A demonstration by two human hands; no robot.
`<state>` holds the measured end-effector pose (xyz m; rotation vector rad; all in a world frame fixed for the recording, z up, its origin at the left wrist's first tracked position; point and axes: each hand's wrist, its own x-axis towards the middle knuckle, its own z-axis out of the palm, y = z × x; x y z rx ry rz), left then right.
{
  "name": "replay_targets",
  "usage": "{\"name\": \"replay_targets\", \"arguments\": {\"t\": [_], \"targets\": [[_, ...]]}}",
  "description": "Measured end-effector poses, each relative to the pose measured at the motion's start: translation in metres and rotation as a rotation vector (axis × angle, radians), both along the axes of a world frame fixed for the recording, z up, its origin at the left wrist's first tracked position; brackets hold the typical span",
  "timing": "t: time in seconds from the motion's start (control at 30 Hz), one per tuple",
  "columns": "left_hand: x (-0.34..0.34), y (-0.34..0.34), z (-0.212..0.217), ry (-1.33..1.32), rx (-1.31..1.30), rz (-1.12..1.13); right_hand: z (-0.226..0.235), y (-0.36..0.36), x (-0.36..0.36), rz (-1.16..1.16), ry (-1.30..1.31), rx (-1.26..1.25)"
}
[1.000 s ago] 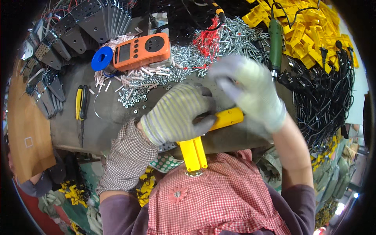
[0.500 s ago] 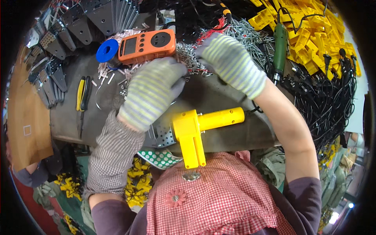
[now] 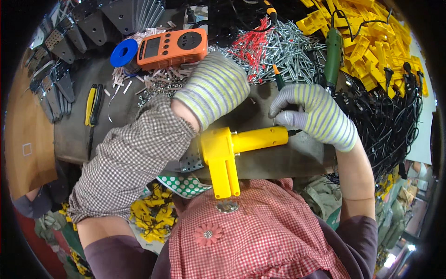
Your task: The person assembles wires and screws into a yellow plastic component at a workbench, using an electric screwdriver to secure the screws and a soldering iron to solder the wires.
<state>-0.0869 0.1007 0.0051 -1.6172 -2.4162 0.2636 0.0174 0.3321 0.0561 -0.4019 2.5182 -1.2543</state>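
Head view: A yellow plastic housing (image 3: 232, 151) lies at the near edge of the cluttered worktop (image 3: 74, 135), just in front of the person. The gloved left hand (image 3: 214, 88) reaches toward the screw pile (image 3: 278, 46), its grip hidden. The gloved right hand (image 3: 312, 114) pinches a small screw beside the housing's barrel. Seating it squarely, housing steadied, looks wise.

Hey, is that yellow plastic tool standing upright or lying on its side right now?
Lying on its side. The yellow tool rests flat on the grey bench, barrel pointing toward the right hand.
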Motion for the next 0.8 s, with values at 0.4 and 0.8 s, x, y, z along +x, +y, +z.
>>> {"name": "replay_targets", "arguments": {"t": [0.4,0.8], "targets": [[-0.017,-0.025,-0.013,-0.083,0.138,-0.054,-0.039,-0.075,0.097,0.294,0.554,0.033],[0.040,-0.099,-0.014,-1.377,0.677,0.109,-0.019,-0.088,0.103,0.460,0.717,0.252]]}}
